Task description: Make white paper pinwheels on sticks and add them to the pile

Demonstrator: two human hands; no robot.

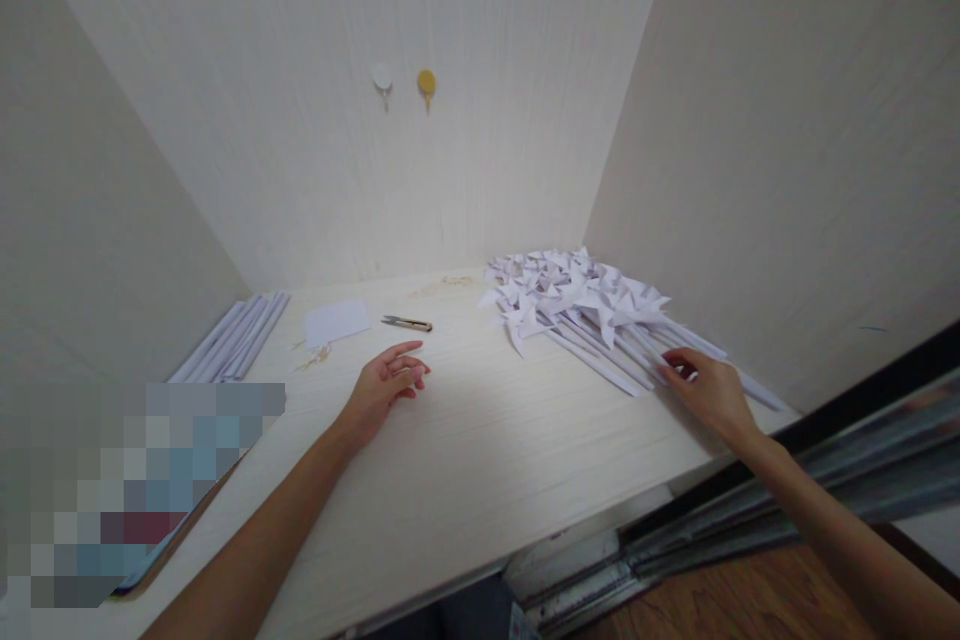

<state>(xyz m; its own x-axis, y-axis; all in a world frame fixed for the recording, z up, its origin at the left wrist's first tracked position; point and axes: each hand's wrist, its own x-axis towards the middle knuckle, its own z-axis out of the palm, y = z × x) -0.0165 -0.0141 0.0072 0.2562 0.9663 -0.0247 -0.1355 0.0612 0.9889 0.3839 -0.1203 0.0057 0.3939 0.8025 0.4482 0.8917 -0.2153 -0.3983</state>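
I am taking the small metal thread snips (406, 323) lying on the pale wood-grain desk (480, 460) as my landmark. Far left of the snips, a bundle of rolled white paper sticks (232, 338) is lying against the side wall. Closer in, just left of the snips, a small white paper square (337, 322) is sitting flat, with a bit of pale thread scrap (318, 357) in front of it.

My left hand (382, 388) is resting on the desk near the snips, toward me from them, fingers loosely curled and relaxed, holding nothing.

Above the snips, on the back wall, a white round hook (382, 79) and a yellow round hook (426, 83) are hanging side by side.

Right of the snips, a heap of white folded paper pinwheels on paper sticks (577, 300) is filling the corner. My right hand (709, 390) is lying palm down on the near stick ends, fingertips touching them, fingers extended; I cannot tell whether any stick is pinched.
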